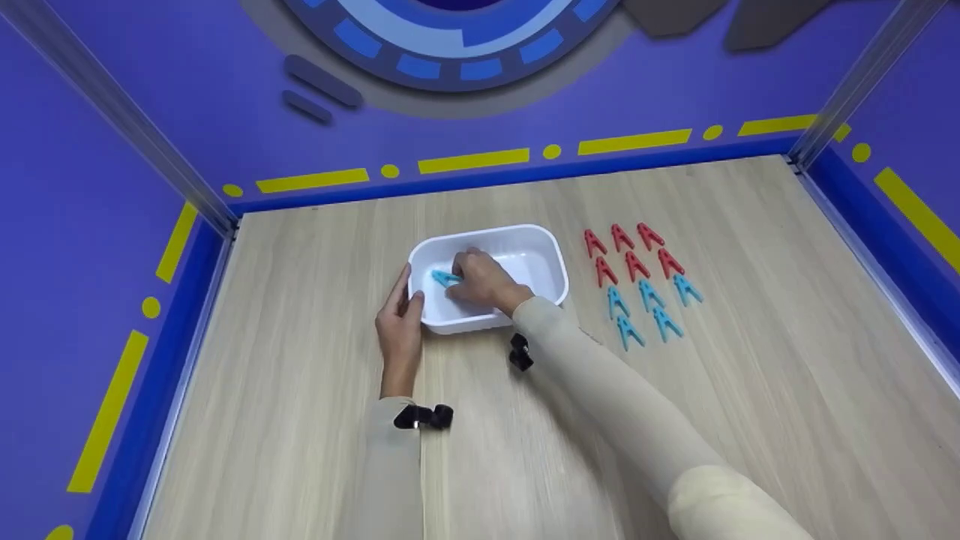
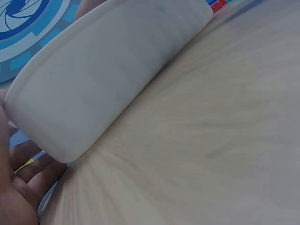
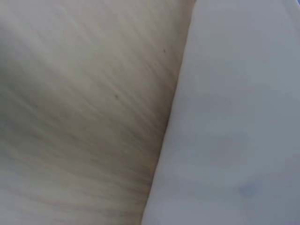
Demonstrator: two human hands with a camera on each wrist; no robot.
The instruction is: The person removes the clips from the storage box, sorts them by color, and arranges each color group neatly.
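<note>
A white plastic tub (image 1: 544, 281) with rounded corners stands on the table. My left hand (image 1: 399, 330) holds it at its left end, thumb at the rim and fingers along the outer wall; the left wrist view shows this hand (image 2: 26, 183) beside the tub's corner. Inside the tub, my right hand (image 1: 480, 281) pinches a light-blue clothespin (image 1: 442, 277) low over the floor, near the left end. The clothespin's far part is hidden by the fingers. In the right wrist view only the tub's outer wall (image 3: 225, 117) and wood show, not the hand.
Right of the tub, several red clothespins (image 1: 637, 266) lie in two rows. Closer to me are several light-blue clothespins (image 1: 651, 296), also in rows. Blue panels (image 1: 225, 135) with yellow marks wall in the wooden table (image 1: 300, 375) at the back and sides.
</note>
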